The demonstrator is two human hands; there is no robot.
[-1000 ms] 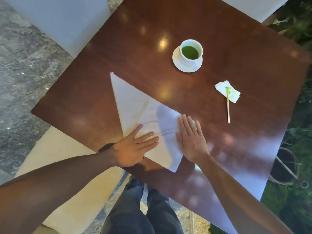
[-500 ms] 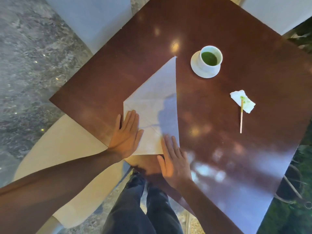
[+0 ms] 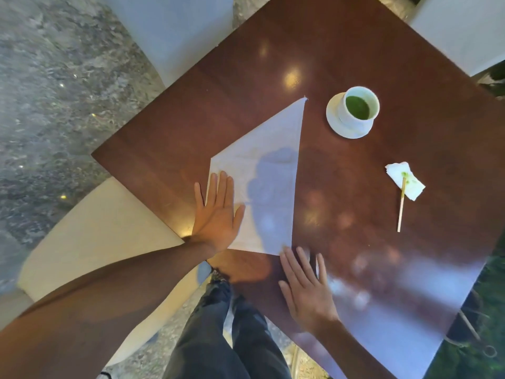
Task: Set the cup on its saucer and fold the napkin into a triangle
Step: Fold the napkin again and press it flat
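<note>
A white napkin [image 3: 267, 184] lies flat on the dark wooden table [image 3: 382, 242], folded into a triangle whose long tip points toward the cup. My left hand [image 3: 218, 214] rests flat, fingers spread, on the napkin's left corner. My right hand [image 3: 306, 288] lies flat on the bare wood just below the napkin's near corner, fingertips at its edge. A white cup [image 3: 359, 108] with green liquid stands on its white saucer [image 3: 334, 124] at the far right of the napkin.
A crumpled, green-stained tissue [image 3: 407, 180] with a thin wooden stick [image 3: 401, 207] lies to the right. Pale chairs stand at the back left [image 3: 175, 31], back right [image 3: 464, 31] and near left [image 3: 90, 231]. My legs show below the table's near corner.
The napkin has turned on the table so its tip points toward the cup. My right hand has slid off it onto the wood; my left hand stays pressed on its left corner.
</note>
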